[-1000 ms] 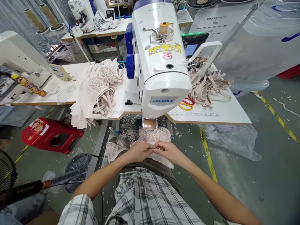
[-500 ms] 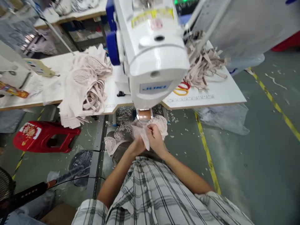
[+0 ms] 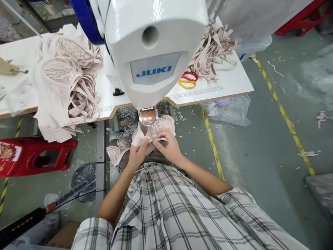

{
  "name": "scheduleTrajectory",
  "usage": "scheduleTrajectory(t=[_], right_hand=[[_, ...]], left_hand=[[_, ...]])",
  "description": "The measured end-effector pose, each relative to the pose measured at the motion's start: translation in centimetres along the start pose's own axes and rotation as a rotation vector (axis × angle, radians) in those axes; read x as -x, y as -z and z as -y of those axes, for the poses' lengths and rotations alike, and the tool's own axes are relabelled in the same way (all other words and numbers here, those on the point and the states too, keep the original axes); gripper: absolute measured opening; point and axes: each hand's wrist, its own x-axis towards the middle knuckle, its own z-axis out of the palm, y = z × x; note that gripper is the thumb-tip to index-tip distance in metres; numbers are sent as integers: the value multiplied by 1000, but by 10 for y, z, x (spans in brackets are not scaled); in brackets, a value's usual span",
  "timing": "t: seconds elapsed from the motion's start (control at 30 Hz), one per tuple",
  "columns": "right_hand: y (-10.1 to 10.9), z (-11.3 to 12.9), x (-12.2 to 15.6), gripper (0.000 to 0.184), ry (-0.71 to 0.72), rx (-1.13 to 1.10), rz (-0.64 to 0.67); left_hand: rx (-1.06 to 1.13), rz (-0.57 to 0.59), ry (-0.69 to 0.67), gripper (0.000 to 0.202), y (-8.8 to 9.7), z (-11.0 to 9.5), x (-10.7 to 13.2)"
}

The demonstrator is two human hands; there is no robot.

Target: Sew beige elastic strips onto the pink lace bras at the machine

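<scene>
Just below the head of the white sewing machine [image 3: 153, 52], both my hands hold a pale pink lace bra [image 3: 166, 122]. My left hand [image 3: 137, 152] pinches its near edge on the left, with the thumb on top. On the right, my right hand [image 3: 168, 147] grips a narrow strip of the same bra between thumb and fingers. Part of the bra lies over my lap, where a lace cup [image 3: 114, 154] shows at the left. The cloth is close under the machine's brown-tinted guard [image 3: 148, 116]; whether it touches the needle area is hidden.
Left on the white table [image 3: 106, 107] lies a heap of pink bras [image 3: 62, 73], hanging over the edge. A pile of straps [image 3: 210, 52] and red-and-yellow scissors [image 3: 188, 80] lie to the right. A red stool [image 3: 36, 156] and a fan's dark handle [image 3: 23, 222] are at lower left.
My view has moved closer to the machine. My hands, earlier close together on the bunched cloth, are now slightly apart, with the bra spread between them.
</scene>
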Motion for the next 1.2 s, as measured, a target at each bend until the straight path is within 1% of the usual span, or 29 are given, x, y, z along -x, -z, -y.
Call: scheduleTrajectory(t=[0.03, 0.07, 0.1, 0.17, 0.2, 0.23, 0.27, 0.3, 0.33, 0.4, 0.43, 0.5, 0.53, 0.57, 0.6, 0.67, 0.73, 0.8, 0.87, 0.93, 1.03, 1.13, 1.2], right_hand=[[9, 2, -3, 25, 89, 73, 14], [18, 5, -7, 29, 151, 127, 96], [26, 8, -11, 30, 177, 162, 235], [37, 12, -18, 24, 140, 194, 538], [40, 14, -21, 21, 100, 196, 634], [42, 16, -22, 19, 60, 188, 677], [43, 17, -22, 19, 30, 165, 673], [43, 18, -21, 20, 8, 127, 638], [43, 18, -20, 20, -13, 89, 584], [44, 17, -18, 16, -56, 55, 420], [45, 17, -17, 11, -71, 67, 320], [48, 16, -15, 3, -79, 130, 120], [49, 16, -15, 6, -71, 163, 46], [50, 17, -14, 8, -56, 187, 7], [50, 19, -13, 10, -37, 204, 1], [46, 25, -10, 11, 24, 205, 47], [39, 32, -7, 11, 102, 188, 83], [30, 37, -4, 13, 168, 189, 67], [22, 40, -4, 15, 200, 214, 33], [16, 40, -5, 16, 200, 239, 2], [12, 38, -5, 17, 159, 239, -17], [15, 36, -5, 17, 98, 205, 3], [18, 37, -5, 17, 51, 166, 34]], left_hand=[[-83, 105, -7, 39, 5, -6, 1], [-160, 201, -5, 42, 9, -12, 1], [-229, 282, 3, 43, 12, -18, 1], [-346, 379, 26, 40, 15, -27, 1], [-389, 405, 39, 39, 16, -31, 1], [-418, 427, 49, 38, 16, -34, 1], [-433, 442, 52, 37, 16, -37, 1], [-435, 446, 50, 37, 16, -40, 0], [-425, 438, 44, 37, 16, -42, 0], [-372, 399, 35, 37, 16, -46, -1], [-323, 363, 49, 35, 16, -48, -1], [-186, 264, 117, 29, 16, -49, -1], [-107, 213, 162, 30, 15, -49, -1], [-32, 168, 205, 33, 14, -48, 0], [33, 134, 239, 35, 13, -47, 0], [115, 96, 254, 35, 8, -43, 1], [149, 61, 224, 32, 1, -41, 2], [171, 23, 183, 29, -6, -40, 3], [180, -9, 157, 28, -11, -40, 4], [167, -37, 128, 29, -15, -40, 6], [110, -72, 91, 29, -19, -41, 8], [-1, -89, 73, 30, -18, -43, 11], [-95, -64, 70, 32, -15, -44, 13]])
